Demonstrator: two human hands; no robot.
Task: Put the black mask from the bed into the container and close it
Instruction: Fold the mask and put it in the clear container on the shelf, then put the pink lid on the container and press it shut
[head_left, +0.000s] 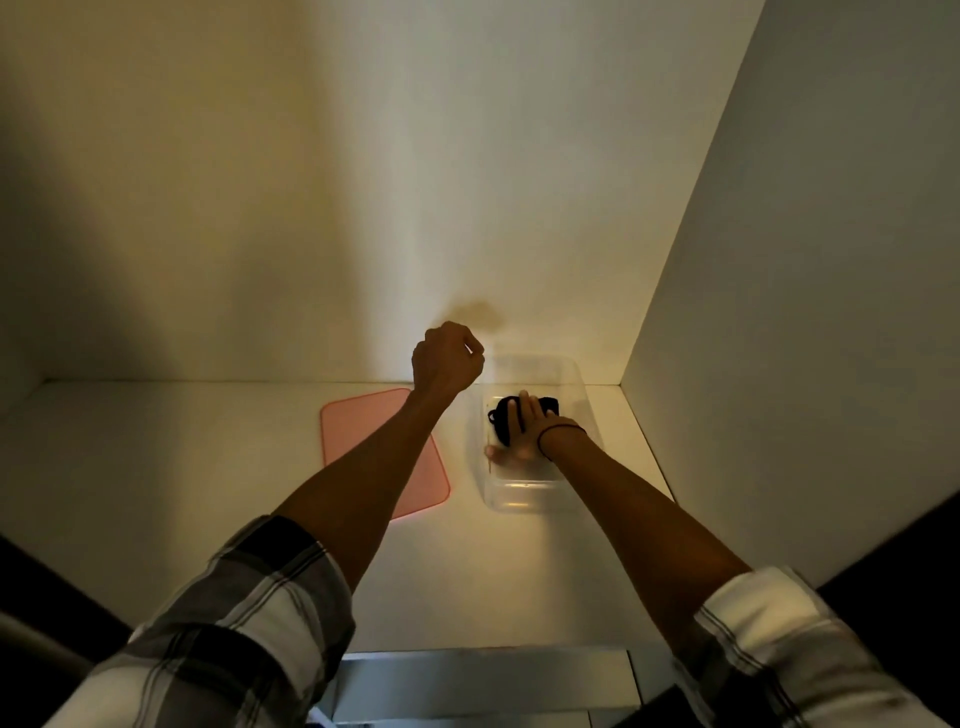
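A clear plastic container (524, 493) stands open on the white shelf, right of centre. The black mask (548, 404) lies inside it. My right hand (519, 431) is down in the container, fingers spread flat on top of the mask. My left hand (447, 361) hovers as a loose fist above the container's far left corner, holding nothing that I can see. The pink lid (363, 441) lies flat on the shelf to the left of the container, partly under my left forearm.
The shelf (208, 467) sits in a white alcove, with a back wall (363, 182) and a side wall (805, 312) close on the right of the container. The shelf's front edge (483, 654) is near me, with dark areas at both lower corners.
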